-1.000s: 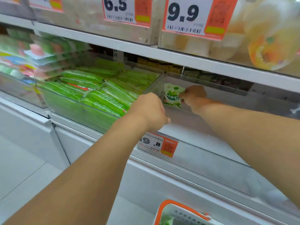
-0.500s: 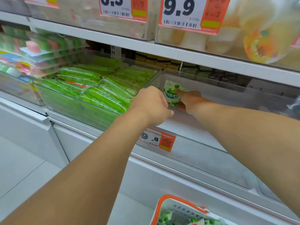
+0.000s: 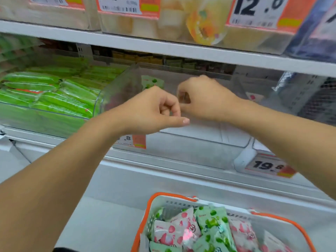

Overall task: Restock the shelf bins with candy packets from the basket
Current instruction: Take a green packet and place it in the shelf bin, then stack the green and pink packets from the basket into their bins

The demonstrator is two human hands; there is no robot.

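Leftmost, a clear plastic bin [image 3: 45, 115] packed with long, glossy green packets [image 3: 60, 99] lying in rows. Beside it, a second clear bin [image 3: 200, 140] with rounded corners and thin see-through walls, holding one pale green candy packet [image 3: 151, 81] propped upright against the back left corner. Just in front of that packet, left hand [image 3: 154, 110] with fingers curled under and thumb stretched out flat, gripping nothing visible. Touching or nearly touching it, right hand [image 3: 203, 99] loosely fisted above the bin's floor, likewise with nothing seen in it. Packet clear of both hands, behind and a little left of them. Orange-and-white price tags [image 3: 134, 140] clipped along the white shelf edge [image 3: 163, 160]; further tags and blurred yellowish goods on the shelf above. Down at the bottom, a white slatted basket [image 3: 181, 202] with an orange rim, heaped with crinkly pillow-shaped packets [image 3: 209, 228], some mint green with green fruit prints, some white with pink strawberry prints. Pale floor to the left below the shelving.
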